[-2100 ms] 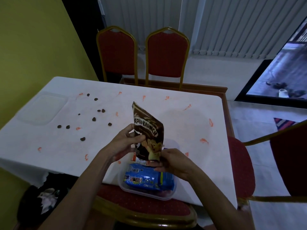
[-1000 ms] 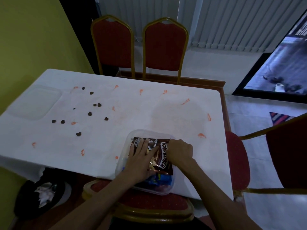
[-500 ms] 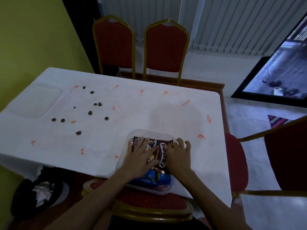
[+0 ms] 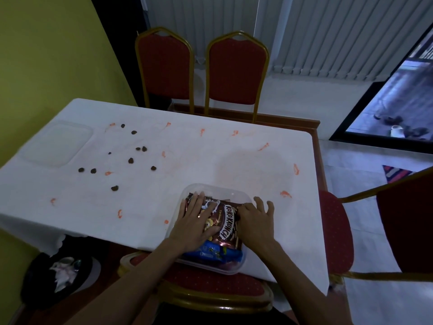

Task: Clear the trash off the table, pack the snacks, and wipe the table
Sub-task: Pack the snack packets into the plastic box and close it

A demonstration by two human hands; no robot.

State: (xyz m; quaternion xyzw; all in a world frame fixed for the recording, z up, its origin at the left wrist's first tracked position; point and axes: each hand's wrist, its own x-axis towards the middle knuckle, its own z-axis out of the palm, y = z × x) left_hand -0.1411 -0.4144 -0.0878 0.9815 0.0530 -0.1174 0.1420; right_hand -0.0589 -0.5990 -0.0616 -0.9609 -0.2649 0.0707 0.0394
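The left hand point(image 4: 194, 221) lay flat on the brown cereal bag point(image 4: 226, 222), fingers straight, pressing down and not grabbing. The right hand point(image 4: 256, 222) pressed on the bag's right side with its fingers spread out, holding nothing. The bag lay in a clear box point(image 4: 219, 190) at the near edge of the white table point(image 4: 210, 158). A blue snack pack point(image 4: 210, 252) lay under the bag. Brown crumbs point(image 4: 130, 160) and orange smears point(image 4: 296, 169) were on the table. A clear lid point(image 4: 58, 143) sat at the far left. A black bin point(image 4: 61, 275) stood on the floor, near left.
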